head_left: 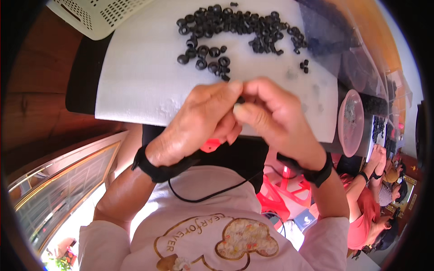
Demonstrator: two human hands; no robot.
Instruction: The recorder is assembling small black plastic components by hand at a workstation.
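Fingers of the left hand (201,113) and right hand (273,110) together pinch a small black piece (240,100), possibly rubber but mostly hidden, between their tips, while loose black pieces (224,22), some ring-shaped, lie on the flat white tabletop (140,67) beyond both hands.

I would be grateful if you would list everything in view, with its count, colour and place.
Work surface: one, white, before the person
Loose small parts: dozens, black, mostly at the surface's far side
Perforated basket: one, off-white, upper left
Clear sheet: one, transparent, upper right
Bowl: one, pink, right of the surface
Plastic seat or frame: at least one, red, lower right of centre
Panel: one, grey, gold-edged, lower left
Other people: at least two, one in red, far right
Cable: one, black, across the shirt
Held piece: one, black, at the fingertips
Shirt: one, white, printed, bottom centre
Wristbands: two, black, one per wrist
Left hand, right hand: two, bare, centre
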